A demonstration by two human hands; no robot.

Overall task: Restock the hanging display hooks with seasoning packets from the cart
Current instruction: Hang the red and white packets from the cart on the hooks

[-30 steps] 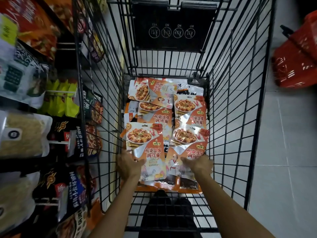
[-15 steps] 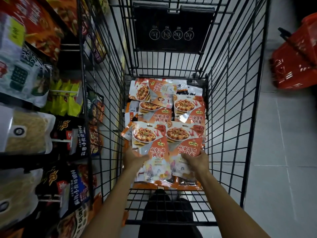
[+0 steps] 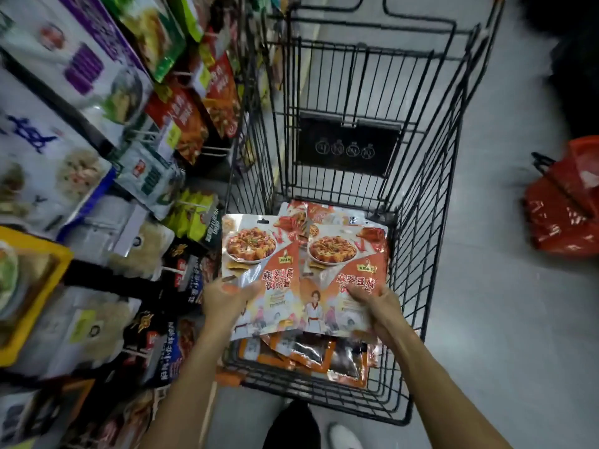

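Left hand (image 3: 223, 294) and right hand (image 3: 372, 298) each grip a seasoning packet (image 3: 259, 267) above the cart (image 3: 421, 222).

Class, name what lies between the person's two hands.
In the head view, two seasoning packets span that stretch side by side: the left hand grips the left packet, the right hand the right packet.

A red basket (image 3: 564, 215) sits on the grey floor (image 3: 486, 303) at the right. A white shoe (image 3: 343, 437) shows at the bottom edge. Yellow-green bags (image 3: 191, 217) are at the left.
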